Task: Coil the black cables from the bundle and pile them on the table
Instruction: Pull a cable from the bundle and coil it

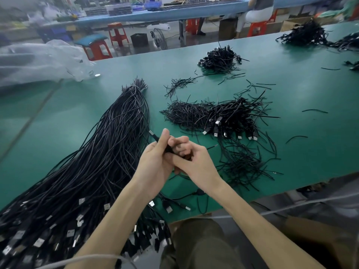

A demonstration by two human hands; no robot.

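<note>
Over the worktop (291,90), the left hand (155,162) and right hand (196,164) grip one cable (156,138) together, the bundle (108,144) running away just left, the pile (231,117) ahead-right, nearer the right hand.

Big clear plastic bag (38,61) lies crumpled at far left corner of green tabletop (291,113). Past far edge, on floor: red stool (117,34), cushion stool (95,45) with teal top nearer bag, black box (139,40), small round fan (159,38) just beside box. Behind them long blue bench (165,13) runs across room, blue bins (153,4) on top. Seated person (258,13) at far right. Brown cardboard box (291,24) near far right corner.
</note>
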